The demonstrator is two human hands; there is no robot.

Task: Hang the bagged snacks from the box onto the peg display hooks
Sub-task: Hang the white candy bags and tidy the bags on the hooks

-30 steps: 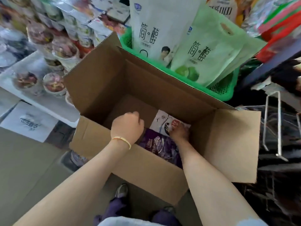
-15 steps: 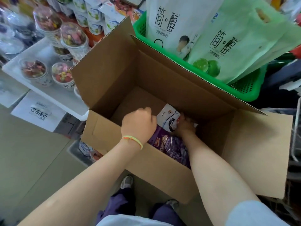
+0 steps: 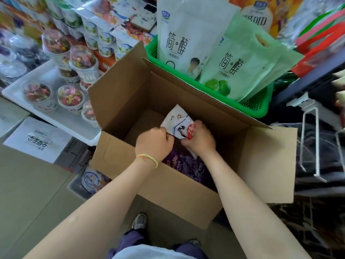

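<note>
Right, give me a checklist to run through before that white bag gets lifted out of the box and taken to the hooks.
1. White bag gripped: ok, the right hand holds it at its lower end.
2. Left hand helping: ok, it pinches the bag's edge.
3. Bag free of the purple bags beneath: cannot tell.
4. Way up out of the box: ok, flaps open.
5. Hooks within view: ok, white wire at the right.
6. Bag's hang hole: cannot tell.
</note>
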